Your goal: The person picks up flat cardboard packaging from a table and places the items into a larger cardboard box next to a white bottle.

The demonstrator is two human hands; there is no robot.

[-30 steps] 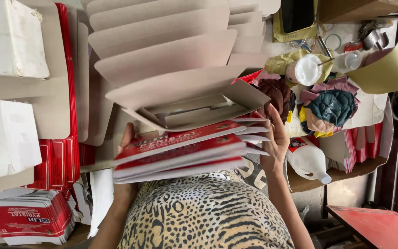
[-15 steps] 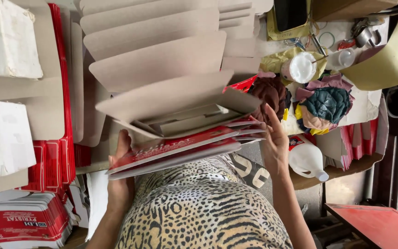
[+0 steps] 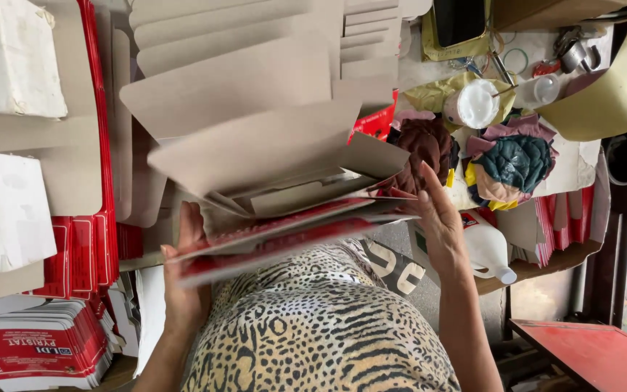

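Note:
The view is upside down. I hold a small stack of flat red and white cardboard carton blanks (image 3: 277, 236) above my lap. My left hand (image 3: 183, 279) grips the stack at its left end. My right hand (image 3: 437, 218) holds the right end with the fingers spread along the edge. The top carton (image 3: 270, 156) stands partly opened, its brown inner face and flaps showing. Under the stack is my leopard-print clothing (image 3: 313, 327).
Overlapping brown carton blanks (image 3: 234, 65) lie fanned out ahead. Red printed blanks (image 3: 38, 345) and white boxes (image 3: 5, 210) stand at the left. At the right are rags (image 3: 517, 163), a white lidded tub (image 3: 473, 105), a white plastic jug (image 3: 488, 250) and a red surface (image 3: 589, 352).
The stack has tilted, left end lower, and shifted slightly. The top carton has opened further, showing more of its brown inside. Both hands kept their hold at the ends.

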